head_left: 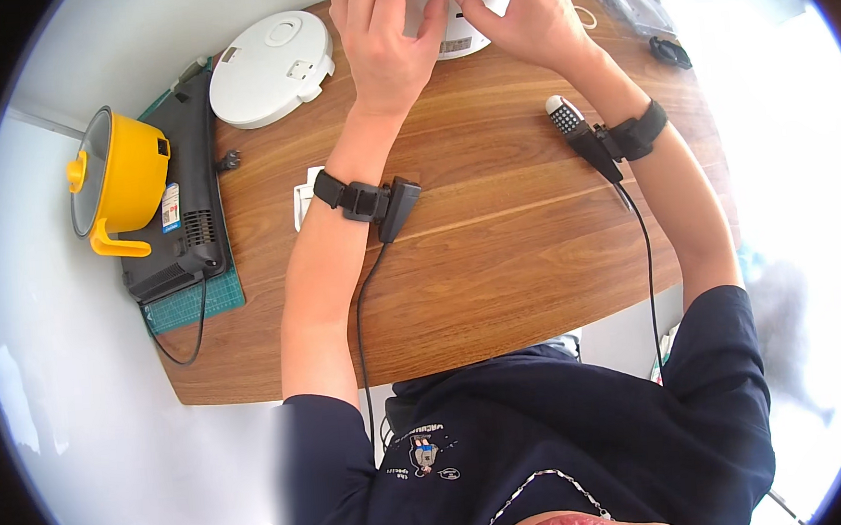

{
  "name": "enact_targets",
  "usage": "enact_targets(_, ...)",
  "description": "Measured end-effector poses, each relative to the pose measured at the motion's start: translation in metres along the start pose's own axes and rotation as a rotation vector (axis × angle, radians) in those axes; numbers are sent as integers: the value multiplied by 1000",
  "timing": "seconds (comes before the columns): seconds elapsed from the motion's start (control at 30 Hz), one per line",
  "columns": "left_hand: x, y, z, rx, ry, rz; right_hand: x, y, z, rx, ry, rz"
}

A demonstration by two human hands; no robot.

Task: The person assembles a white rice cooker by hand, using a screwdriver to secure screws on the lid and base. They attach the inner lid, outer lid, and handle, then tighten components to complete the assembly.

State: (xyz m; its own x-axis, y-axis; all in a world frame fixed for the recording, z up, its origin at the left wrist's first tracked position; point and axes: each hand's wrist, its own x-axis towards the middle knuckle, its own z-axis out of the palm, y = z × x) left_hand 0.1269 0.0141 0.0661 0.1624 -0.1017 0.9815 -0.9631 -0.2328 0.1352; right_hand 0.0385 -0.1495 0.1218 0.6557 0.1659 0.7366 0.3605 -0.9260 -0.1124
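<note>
At the left edge of the table (498,267), a yellow pot (131,174) sits on a black unit (189,161), its glass lid (95,167) in place. Under the unit a green mat (218,296) shows toward the front-left corner, where a black cord (200,324) loops. A black plug (229,160) lies just beside the unit's right side. By the far-left corner rests a round white disc (269,72), flat on the surface. A small white piece (302,202) is partly hidden by the left forearm, which wears a strapped black device (398,206). The left hand (383,43) has its fingers bent and thumb against the white appliance (461,29), which stands at the middle of the far edge. The right hand (531,25) meets it opposite, thumb angled inward; the view cuts off both hands' far parts, so I cannot tell how tightly either grips. A second strapped device (581,135) is on the right wrist. Near the far-right corner lie a clear plastic case (628,1) and a black piece (670,52).
</note>
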Motion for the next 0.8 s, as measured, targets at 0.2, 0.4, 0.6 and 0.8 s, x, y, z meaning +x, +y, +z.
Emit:
enact_targets(0.2, 6, 9, -2, 6, -15, -7, -3, 1, -1, 20, -7, 15)
enact_targets(0.4, 4, 9, -1, 9, -6, -8, 0, -2, 5, 42, 68, 42)
enact_targets(0.6, -1, 3, 0, -23, -8, -10, 2, -9, 15, 18, 131, 105)
enact_targets(0.8, 0, 9, -5, -18, -49, -45, 4, -7, 19, 57, 184, 87)
